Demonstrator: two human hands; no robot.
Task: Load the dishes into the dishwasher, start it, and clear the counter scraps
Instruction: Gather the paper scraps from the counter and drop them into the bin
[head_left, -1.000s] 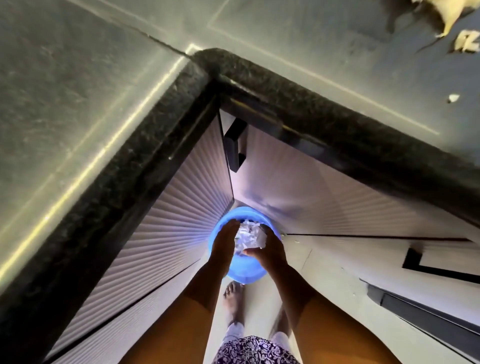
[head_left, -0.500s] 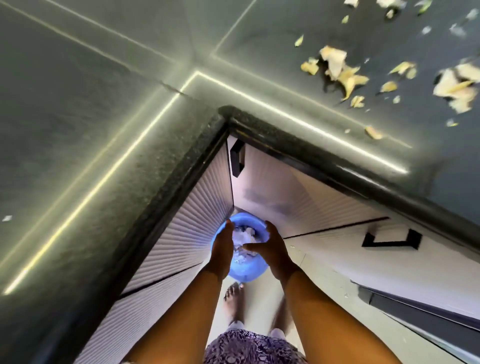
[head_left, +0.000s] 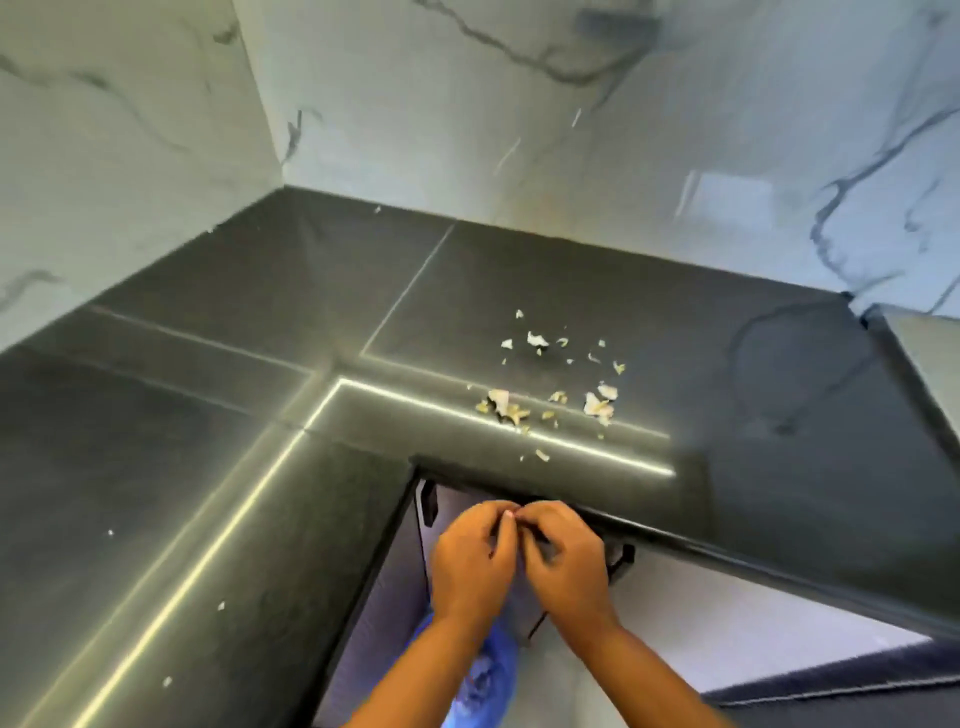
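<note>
Pale peel scraps (head_left: 550, 397) lie scattered on the dark stone counter (head_left: 249, 415), near its inner corner. My left hand (head_left: 470, 561) and my right hand (head_left: 566, 564) are held together just below the counter's front edge, fingers curled and fingertips touching each other. Nothing shows between the fingers. Under my forearms a blue bin (head_left: 485, 670) stands on the floor with crumpled white waste inside, partly hidden by my left arm.
The counter is L-shaped and backed by marbled white wall tiles (head_left: 519, 104). Ribbed cabinet doors with black handles (head_left: 429, 501) meet in the corner below the edge. A few tiny crumbs (head_left: 221, 605) dot the left run of the counter.
My view has swung up from the bin to the counter and wall. Both hands have left the bin, rising to the counter edge; the crumpled waste stays in the bin.
</note>
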